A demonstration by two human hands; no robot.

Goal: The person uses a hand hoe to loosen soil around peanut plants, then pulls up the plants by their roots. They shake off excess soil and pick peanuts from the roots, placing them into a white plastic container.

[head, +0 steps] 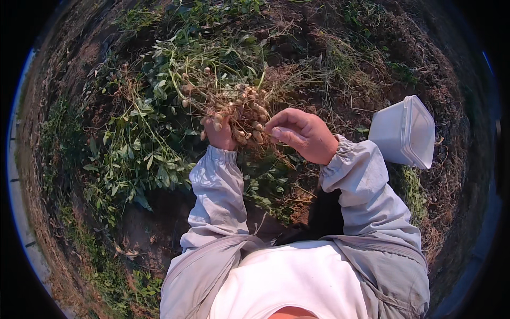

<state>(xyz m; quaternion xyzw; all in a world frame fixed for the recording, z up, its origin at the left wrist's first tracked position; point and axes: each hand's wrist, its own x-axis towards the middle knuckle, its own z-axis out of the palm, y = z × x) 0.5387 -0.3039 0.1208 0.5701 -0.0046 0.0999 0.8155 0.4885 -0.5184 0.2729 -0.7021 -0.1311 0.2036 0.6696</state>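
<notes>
My left hand grips an uprooted peanut plant by its root end, and pods and stems cover most of its fingers. A cluster of earth-coloured peanut pods hangs among thin roots just to the right of that hand. My right hand is at the right side of this cluster, its thumb and forefinger brought close together beside the pods. Whether a pod or root is pinched between those fingertips cannot be made out. The plant's green leafy stems spread away from me beyond the roots.
A white plastic bucket lies tipped on its side at the right, its mouth facing right. Leafy peanut vines cover the ground at left. Dry stalks and roots lie over soil at the upper right. A pale paved strip runs along the far left.
</notes>
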